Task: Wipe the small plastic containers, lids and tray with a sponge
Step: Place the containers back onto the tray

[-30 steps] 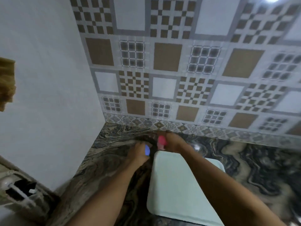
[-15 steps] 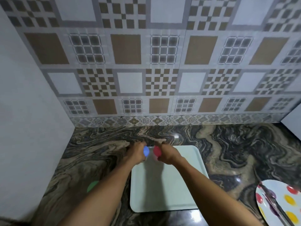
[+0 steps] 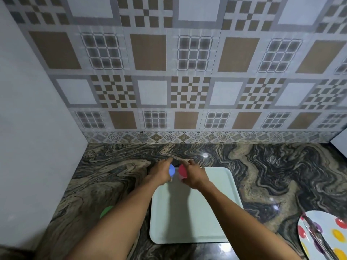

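Observation:
A pale green rectangular tray (image 3: 195,218) lies on the marbled counter in front of me. My left hand (image 3: 161,174) grips a small container with a blue lid (image 3: 171,170) just above the tray's far left corner. Beside it, my right hand (image 3: 193,176) grips a small container with a red lid (image 3: 182,171). The two containers are close together, almost touching. Most of each container's body is hidden by my fingers. A green lid (image 3: 106,211) lies on the counter, partly hidden by my left forearm. No sponge is in view.
A white plate with coloured dots (image 3: 326,235), a utensil lying across it, sits at the lower right. The dark swirled counter (image 3: 272,175) meets a patterned tile wall (image 3: 187,81) behind and a plain white wall (image 3: 28,128) on the left.
The view has swung right and steadied, bringing the dotted plate and green lid into sight. Both hands keep hold of the blue-lidded and red-lidded containers at the tray's far edge.

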